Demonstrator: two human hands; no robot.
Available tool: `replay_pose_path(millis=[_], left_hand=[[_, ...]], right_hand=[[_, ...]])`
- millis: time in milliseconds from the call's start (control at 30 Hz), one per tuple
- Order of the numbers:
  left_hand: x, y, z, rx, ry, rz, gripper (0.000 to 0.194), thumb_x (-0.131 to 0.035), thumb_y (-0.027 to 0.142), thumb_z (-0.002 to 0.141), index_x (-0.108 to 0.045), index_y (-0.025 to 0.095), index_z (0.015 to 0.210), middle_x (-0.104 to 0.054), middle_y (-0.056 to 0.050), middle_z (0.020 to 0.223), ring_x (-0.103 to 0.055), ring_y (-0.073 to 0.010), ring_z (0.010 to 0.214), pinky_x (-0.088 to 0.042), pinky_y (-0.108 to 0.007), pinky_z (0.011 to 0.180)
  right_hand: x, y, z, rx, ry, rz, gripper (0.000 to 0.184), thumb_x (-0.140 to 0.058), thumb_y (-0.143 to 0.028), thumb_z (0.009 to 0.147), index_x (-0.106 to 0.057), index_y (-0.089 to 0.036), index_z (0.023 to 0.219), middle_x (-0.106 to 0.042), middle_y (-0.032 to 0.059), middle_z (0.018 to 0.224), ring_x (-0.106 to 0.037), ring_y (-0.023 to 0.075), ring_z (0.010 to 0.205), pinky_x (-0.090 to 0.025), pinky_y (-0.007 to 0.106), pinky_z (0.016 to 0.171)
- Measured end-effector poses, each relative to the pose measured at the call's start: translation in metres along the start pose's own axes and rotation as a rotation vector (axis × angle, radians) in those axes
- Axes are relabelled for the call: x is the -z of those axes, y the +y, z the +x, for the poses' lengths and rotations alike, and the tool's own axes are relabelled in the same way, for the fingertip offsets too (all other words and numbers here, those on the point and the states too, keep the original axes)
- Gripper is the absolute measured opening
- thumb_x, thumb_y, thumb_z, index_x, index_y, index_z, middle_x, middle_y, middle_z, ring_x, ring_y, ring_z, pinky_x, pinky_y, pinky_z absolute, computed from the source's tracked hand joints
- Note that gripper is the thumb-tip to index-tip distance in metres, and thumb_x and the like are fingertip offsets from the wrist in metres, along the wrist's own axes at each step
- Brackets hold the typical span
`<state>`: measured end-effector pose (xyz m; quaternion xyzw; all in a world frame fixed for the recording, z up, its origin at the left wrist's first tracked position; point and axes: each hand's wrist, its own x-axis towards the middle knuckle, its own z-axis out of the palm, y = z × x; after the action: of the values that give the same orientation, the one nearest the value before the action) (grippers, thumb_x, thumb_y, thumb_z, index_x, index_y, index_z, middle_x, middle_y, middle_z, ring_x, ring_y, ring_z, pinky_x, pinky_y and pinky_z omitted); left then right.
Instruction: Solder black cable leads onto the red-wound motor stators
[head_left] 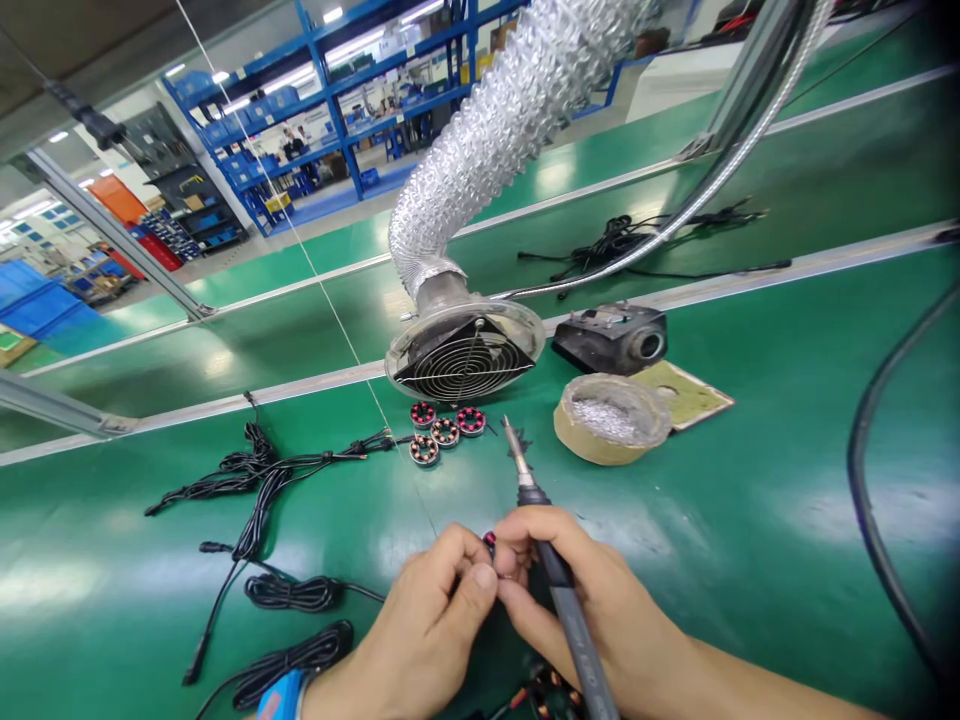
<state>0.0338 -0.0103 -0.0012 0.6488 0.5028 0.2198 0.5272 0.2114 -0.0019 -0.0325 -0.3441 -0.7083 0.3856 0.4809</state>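
My left hand (416,630) is closed in a pinch, thumb against forefinger, on a small part (489,541) with pink-red windings. It looks like a motor stator and is mostly hidden by my fingers. My right hand (611,605) grips a soldering iron (576,625), its tip pointing up and away over the green surface. The fingertips of this hand also meet the small part beside my left thumb. Beyond the hands, several wound stators (445,432) lie grouped, some pink-red and some copper-coloured. More windings and wires (551,690) show partly below my right hand.
Behind the stators stands a fume extractor hood (465,365) with a silver duct (480,140). To its right are a black iron holder (611,338), a round tub (611,440) of silvery bits and a yellowish pad (686,392). Black cables (262,500) lie left; a thick cable (862,480) curves right.
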Motion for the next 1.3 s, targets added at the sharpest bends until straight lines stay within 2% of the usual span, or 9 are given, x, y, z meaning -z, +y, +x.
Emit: replay_pose_path(millis=[233,500,600,767,967,1067,1200,1300], left_hand=[[-0.001,-0.003,-0.001,0.029,0.074,-0.015,0.035,-0.030,0.048,0.102,-0.044,0.020,0.085,-0.045,0.003,0.075,-0.039,-0.0128,0.070,-0.031,-0.026,0.065],[0.005,0.003,-0.006,0.050,-0.006,0.071,0.032,-0.027,0.045,0.103,-0.042,0.021,0.089,-0.045,0.003,0.077,-0.040,-0.0135,0.071,-0.032,-0.028,0.066],[0.004,0.002,-0.007,0.043,-0.024,0.111,0.030,-0.028,0.043,0.103,-0.042,0.021,0.088,-0.047,0.002,0.078,-0.040,-0.0140,0.072,-0.032,-0.028,0.066],[0.001,-0.002,-0.005,0.058,0.058,0.017,0.035,-0.025,0.048,0.103,-0.040,0.021,0.086,-0.045,0.003,0.074,-0.040,-0.0136,0.069,-0.033,-0.027,0.066],[0.005,0.003,-0.001,0.059,-0.025,0.012,0.037,-0.033,0.050,0.101,-0.047,0.019,0.086,-0.046,0.003,0.075,-0.040,-0.0126,0.070,-0.031,-0.026,0.064],[0.006,0.006,-0.001,0.052,-0.040,0.074,0.034,-0.032,0.045,0.102,-0.046,0.020,0.084,-0.045,0.004,0.073,-0.040,-0.0127,0.068,-0.031,-0.026,0.063],[0.006,0.007,-0.004,0.035,-0.042,0.142,0.031,-0.029,0.041,0.102,-0.044,0.021,0.084,-0.046,0.003,0.073,-0.040,-0.0135,0.067,-0.031,-0.027,0.063],[0.004,0.006,-0.005,0.022,-0.037,0.162,0.030,-0.030,0.039,0.102,-0.041,0.021,0.082,-0.047,0.002,0.073,-0.040,-0.0137,0.066,-0.031,-0.027,0.063]], right_hand=[[-0.001,0.000,0.000,0.017,-0.010,0.015,0.038,-0.053,-0.006,0.085,-0.043,-0.026,0.116,-0.063,-0.0026,0.082,-0.063,0.0084,0.066,-0.056,0.017,0.063],[0.002,-0.002,0.002,0.002,0.043,-0.004,0.035,-0.054,-0.009,0.086,-0.045,-0.025,0.115,-0.064,-0.0004,0.087,-0.067,0.0103,0.069,-0.058,0.019,0.064],[0.002,0.000,0.002,0.014,0.017,0.026,0.033,-0.052,-0.008,0.088,-0.044,-0.026,0.115,-0.064,-0.0021,0.083,-0.065,0.0097,0.066,-0.057,0.019,0.063],[0.000,0.002,0.002,-0.014,0.014,0.042,0.032,-0.054,-0.010,0.090,-0.043,-0.026,0.115,-0.065,-0.0032,0.079,-0.066,0.0104,0.065,-0.056,0.018,0.060],[0.002,-0.001,0.003,0.020,0.020,-0.044,0.031,-0.053,-0.009,0.089,-0.045,-0.025,0.113,-0.065,-0.0020,0.080,-0.067,0.0107,0.065,-0.057,0.018,0.060],[0.004,-0.004,0.004,0.109,0.040,-0.120,0.031,-0.055,-0.009,0.086,-0.049,-0.024,0.112,-0.066,0.0010,0.085,-0.067,0.0125,0.067,-0.057,0.023,0.064],[0.006,-0.007,0.007,0.291,0.049,-0.124,0.040,-0.057,-0.003,0.084,-0.050,-0.026,0.116,-0.071,0.0032,0.093,-0.070,0.0165,0.081,-0.058,0.029,0.075],[0.007,-0.007,0.007,0.346,0.014,-0.135,0.045,-0.059,-0.003,0.084,-0.050,-0.027,0.120,-0.073,0.0043,0.100,-0.071,0.0184,0.090,-0.058,0.031,0.081]])
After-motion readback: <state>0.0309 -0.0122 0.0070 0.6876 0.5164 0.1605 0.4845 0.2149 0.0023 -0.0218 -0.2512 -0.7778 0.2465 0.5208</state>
